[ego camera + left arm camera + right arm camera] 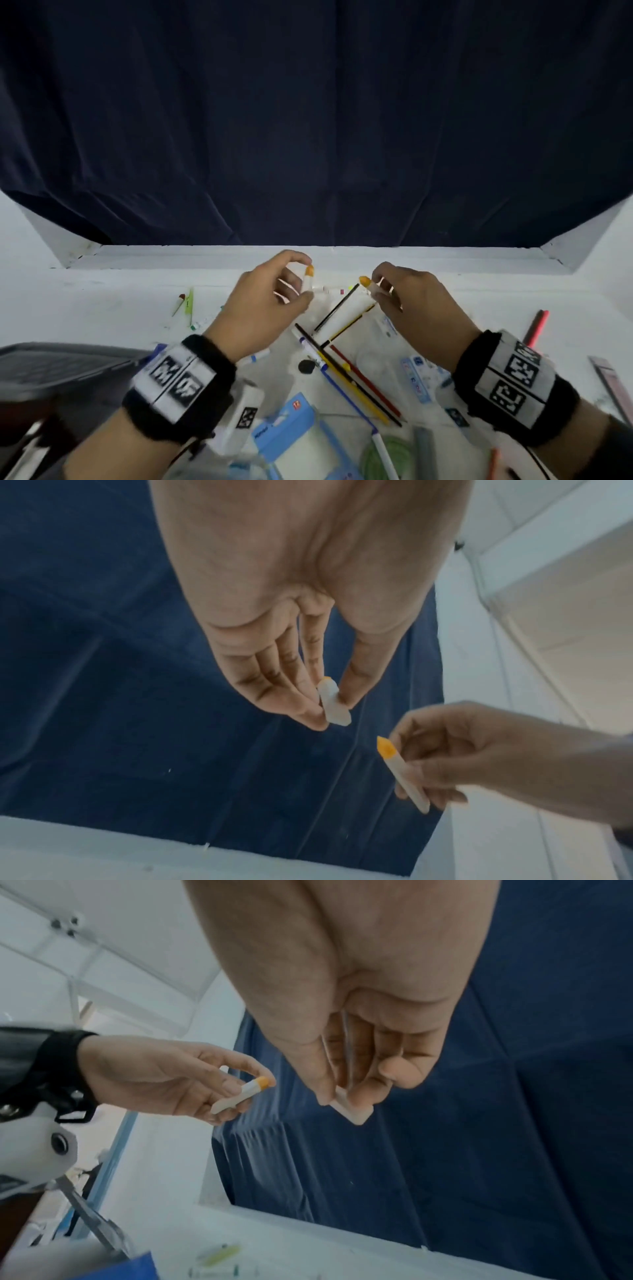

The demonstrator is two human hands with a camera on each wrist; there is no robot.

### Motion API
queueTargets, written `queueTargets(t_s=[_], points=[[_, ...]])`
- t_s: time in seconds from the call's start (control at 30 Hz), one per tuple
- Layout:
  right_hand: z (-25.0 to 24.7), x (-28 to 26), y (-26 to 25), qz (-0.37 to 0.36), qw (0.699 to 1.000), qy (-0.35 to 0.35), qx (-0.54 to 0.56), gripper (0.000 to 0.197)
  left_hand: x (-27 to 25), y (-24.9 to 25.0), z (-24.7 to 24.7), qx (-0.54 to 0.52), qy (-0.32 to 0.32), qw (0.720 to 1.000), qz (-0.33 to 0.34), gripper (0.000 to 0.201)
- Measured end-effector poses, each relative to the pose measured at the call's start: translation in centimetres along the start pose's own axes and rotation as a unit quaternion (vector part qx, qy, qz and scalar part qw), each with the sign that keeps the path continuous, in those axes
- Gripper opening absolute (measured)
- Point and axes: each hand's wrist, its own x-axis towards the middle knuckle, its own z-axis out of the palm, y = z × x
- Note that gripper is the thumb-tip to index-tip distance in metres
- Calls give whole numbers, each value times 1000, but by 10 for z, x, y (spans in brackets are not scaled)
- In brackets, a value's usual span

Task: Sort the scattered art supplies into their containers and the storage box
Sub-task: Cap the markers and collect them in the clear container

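My left hand (305, 282) is raised over the white table and pinches a short white cap with an orange end (309, 275) between thumb and fingers. My right hand (375, 287) grips a white marker body with a pointed orange tip (364, 281), the tip aimed at the cap. A small gap separates the two pieces. The left wrist view shows the cap (333, 706) in my fingertips and the marker (400, 769) lower right. In the right wrist view the marker's rear end (352, 1112) pokes out of my fingers, and the cap (245, 1093) sits at left.
Several pencils and pens (356, 377) lie scattered on the table (102, 301) under my hands. A dark storage box (51, 366) stands at the left, a blue packet (298, 428) and a green roll (387, 455) near me, red pencils (537, 327) at right, and a green marker (189, 301) far left.
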Motion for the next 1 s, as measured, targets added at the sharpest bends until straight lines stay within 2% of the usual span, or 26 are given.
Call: queueTargets(t_s=[0.1, 0.17, 0.3, 0.47, 0.73, 1.0], points=[[-10, -34, -35, -2, 999, 25, 42, 25, -52, 15, -22, -79, 25, 996, 17, 39], [-14, -59, -58, 10, 996, 34, 79, 31, -86, 21, -32, -126, 40, 991, 17, 39], [-10, -104, -98, 47, 988, 9, 146, 24, -146, 13, -39, -210, 51, 976, 0, 38], [13, -151, -138, 69, 985, -7, 160, 19, -208, -5, -46, -256, 62, 964, -42, 38], [58, -206, -174, 140, 969, -28, 202, 15, -268, -35, -42, -214, -15, 971, -104, 41], [79, -237, -174, 210, 951, -141, 176, 15, -292, -43, -20, -179, -70, 973, -124, 36]])
